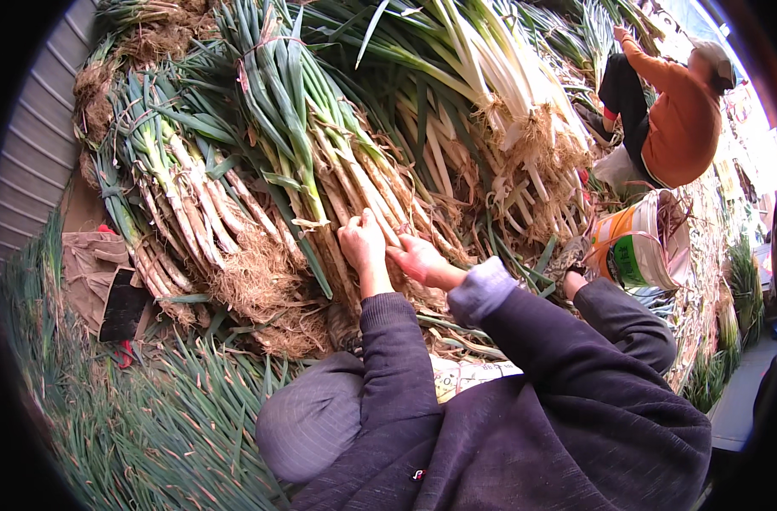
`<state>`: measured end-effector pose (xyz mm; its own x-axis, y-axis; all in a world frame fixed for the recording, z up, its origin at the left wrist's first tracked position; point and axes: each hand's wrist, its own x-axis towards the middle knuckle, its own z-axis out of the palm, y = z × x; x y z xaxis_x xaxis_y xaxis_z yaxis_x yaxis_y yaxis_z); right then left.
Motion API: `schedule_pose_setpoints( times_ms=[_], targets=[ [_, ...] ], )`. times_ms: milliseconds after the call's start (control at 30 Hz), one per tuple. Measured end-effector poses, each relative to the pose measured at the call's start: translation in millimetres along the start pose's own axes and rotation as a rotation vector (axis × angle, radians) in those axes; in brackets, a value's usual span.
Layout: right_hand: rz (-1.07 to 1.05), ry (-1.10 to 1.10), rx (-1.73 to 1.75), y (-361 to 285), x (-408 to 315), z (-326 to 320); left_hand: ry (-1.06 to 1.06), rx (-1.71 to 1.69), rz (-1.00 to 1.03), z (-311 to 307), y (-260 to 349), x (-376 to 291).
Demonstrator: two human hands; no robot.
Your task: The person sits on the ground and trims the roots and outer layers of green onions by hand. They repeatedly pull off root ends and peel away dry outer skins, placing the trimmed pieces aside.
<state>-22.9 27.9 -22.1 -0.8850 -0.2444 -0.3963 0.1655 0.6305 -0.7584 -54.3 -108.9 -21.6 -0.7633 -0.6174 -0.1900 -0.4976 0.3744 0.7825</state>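
Note:
A large bundle of green onions (pixel 328 137) lies before me, its leaves bound with a reddish tie and its pale stalks pointing toward me. My left hand (pixel 363 249) is closed around a stalk near the lower part of this bundle, knuckles up. Close beside it on the right, my right hand (pixel 422 260) pinches a stalk between thumb and fingers. The roots under my hands are partly hidden. To the right, cleaner green onions with white stalks (pixel 507 76) rest on the heap, roots toward me. Another tied bundle with dirty stalks (pixel 184 198) lies to the left.
A white bucket (pixel 641 239) holding dry scraps stands by my right foot. Beyond it, a person in an orange top (pixel 676 121) sits low. At left are a brown cloth bag (pixel 91 262) and a dark flat object (pixel 123 306). Green leaves (pixel 165 409) spread at lower left.

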Motion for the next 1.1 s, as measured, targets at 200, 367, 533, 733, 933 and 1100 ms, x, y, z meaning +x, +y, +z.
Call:
schedule_pose_setpoints(
  times_ms=[200,367,533,733,933,1100],
  targets=[
    [0.073,-0.307,-0.025,74.0,-119.0,-82.5,0.105,-0.173,0.077,15.9,27.7,-12.0],
    [0.169,-0.523,-0.045,158.2,-219.1,-113.8,-0.552,-1.114,-0.36,45.2,40.6,-41.4],
    [0.169,-0.122,-0.243,170.4,-215.3,-127.9,-0.8,-1.113,-0.156,80.2,77.4,-93.7],
    [0.019,0.33,-0.054,72.1,-151.8,-143.3,-0.764,-1.205,0.004,59.7,129.8,-119.5],
    [-0.321,0.435,0.65,-13.3,-94.2,-141.6,-0.619,-1.226,0.075,8.6,154.2,-109.1],
    [-0.458,0.71,0.22,-45.4,-87.4,-116.0,-0.345,-1.403,-0.093,-14.9,166.9,-117.3]
  ],
)
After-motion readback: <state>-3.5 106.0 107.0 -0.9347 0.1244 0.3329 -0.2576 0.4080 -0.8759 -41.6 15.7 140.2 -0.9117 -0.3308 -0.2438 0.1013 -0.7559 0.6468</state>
